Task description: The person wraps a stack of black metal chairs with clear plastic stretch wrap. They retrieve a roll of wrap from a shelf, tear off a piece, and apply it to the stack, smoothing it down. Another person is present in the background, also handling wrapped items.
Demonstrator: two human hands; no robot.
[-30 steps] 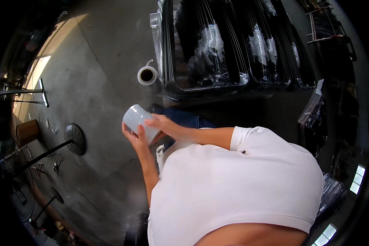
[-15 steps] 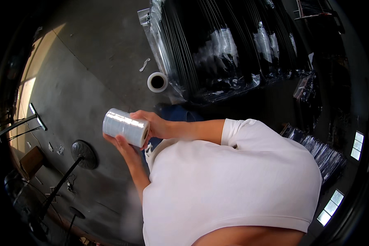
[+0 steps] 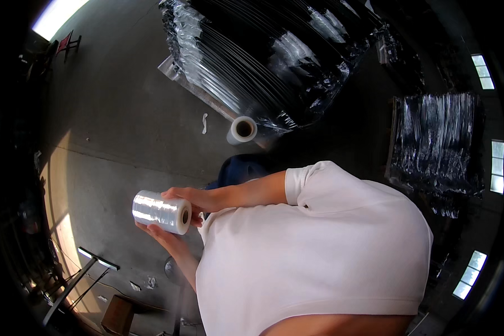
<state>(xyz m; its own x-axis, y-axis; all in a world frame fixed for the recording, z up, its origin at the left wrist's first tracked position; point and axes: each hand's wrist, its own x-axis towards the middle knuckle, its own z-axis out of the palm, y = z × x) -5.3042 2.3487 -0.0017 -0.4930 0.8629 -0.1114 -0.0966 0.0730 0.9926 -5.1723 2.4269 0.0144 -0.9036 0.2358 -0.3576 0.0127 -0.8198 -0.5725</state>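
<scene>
Both hands hold a shiny roll of clear stretch film (image 3: 161,211) out to the left of my white shirt. My left hand (image 3: 163,235) cups the roll from the lower side. Across the upper side and near end lies my right hand (image 3: 191,197), its fingers partly hidden behind the roll. The roll lies on its side, with its core hole facing right. A second film roll (image 3: 242,130) stands upright on the floor, apart from my hands. Beside it is a large stack wrapped in black film (image 3: 252,61).
A strip of clear plastic-covered edging (image 3: 193,92) runs along the stack's left base. Another wrapped stack (image 3: 435,140) stands at right. At lower left are a T-shaped metal stand (image 3: 89,269) and a brown box (image 3: 117,315). A white scrap (image 3: 205,123) lies on the concrete floor (image 3: 117,95).
My view has turned, so the large stack shifts left and the right-hand stack comes into fuller view. Both hands keep hold of the film roll, which sits lower in the picture.
</scene>
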